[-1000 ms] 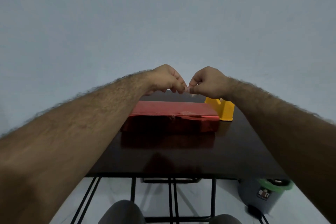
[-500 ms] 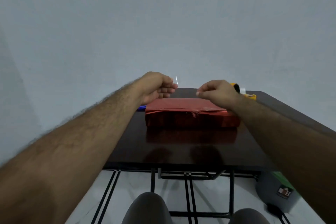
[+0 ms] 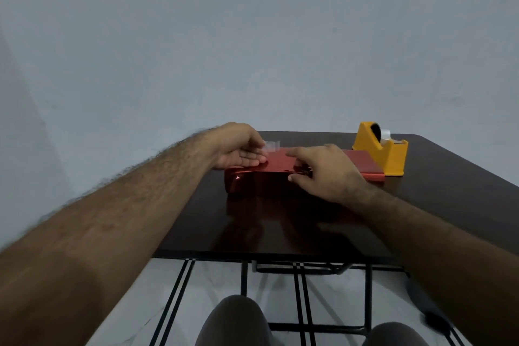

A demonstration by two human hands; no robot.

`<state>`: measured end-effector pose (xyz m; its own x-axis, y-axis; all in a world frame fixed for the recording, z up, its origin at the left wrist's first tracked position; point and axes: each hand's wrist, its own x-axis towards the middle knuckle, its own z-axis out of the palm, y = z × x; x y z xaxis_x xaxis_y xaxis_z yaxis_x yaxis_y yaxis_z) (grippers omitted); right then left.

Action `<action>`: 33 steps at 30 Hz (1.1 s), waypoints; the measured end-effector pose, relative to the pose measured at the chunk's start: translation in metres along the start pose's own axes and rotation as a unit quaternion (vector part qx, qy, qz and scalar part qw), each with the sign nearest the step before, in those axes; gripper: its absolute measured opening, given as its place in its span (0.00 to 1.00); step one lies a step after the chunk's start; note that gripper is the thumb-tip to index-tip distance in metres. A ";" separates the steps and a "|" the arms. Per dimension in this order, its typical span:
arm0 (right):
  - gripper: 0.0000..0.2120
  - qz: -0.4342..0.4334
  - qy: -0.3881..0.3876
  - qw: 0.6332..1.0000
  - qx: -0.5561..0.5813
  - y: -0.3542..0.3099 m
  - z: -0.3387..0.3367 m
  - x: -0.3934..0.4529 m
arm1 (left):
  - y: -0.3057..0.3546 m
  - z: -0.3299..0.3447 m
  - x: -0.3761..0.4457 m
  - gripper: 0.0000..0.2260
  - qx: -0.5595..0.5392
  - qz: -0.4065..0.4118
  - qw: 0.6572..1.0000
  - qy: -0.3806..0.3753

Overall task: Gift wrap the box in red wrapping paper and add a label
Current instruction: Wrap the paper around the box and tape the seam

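Sitting at a dark table (image 3: 421,205), looking down at a box wrapped in shiny red paper (image 3: 264,180), lying with its long axis running left to right, mid-table. Left hand (image 3: 238,146) hovering at the box's far left corner, pinching a short strip of clear tape (image 3: 271,146) by one end, free end pointing right, just above the red top. Right hand (image 3: 323,171) lying open, fingers spread, pressing down on the box's right half. Yellow tape dispenser (image 3: 380,153) standing just beyond the box's right end.
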<state>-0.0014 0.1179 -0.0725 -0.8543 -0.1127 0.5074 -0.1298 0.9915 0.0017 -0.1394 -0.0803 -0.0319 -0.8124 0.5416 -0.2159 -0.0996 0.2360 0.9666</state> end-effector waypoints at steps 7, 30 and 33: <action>0.35 -0.036 0.001 0.999 -0.026 0.004 0.005 0.001 | 0.006 0.007 0.002 0.02 0.037 -0.024 0.999 0.014; 0.27 -0.073 -0.095 0.986 -0.117 0.007 0.002 0.013 | 0.019 0.015 0.002 0.06 0.115 -0.073 0.989 0.049; 0.24 -0.065 -0.128 0.982 -0.120 0.006 0.000 0.014 | 0.021 0.017 0.001 0.05 0.136 -0.076 0.986 0.054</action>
<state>-0.0146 0.1221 -0.0656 -0.9414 -0.2204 0.2555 -0.1494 0.9511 0.2703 -0.1327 -0.0608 -0.0143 -0.8578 0.3980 -0.3253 -0.0793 0.5228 0.8488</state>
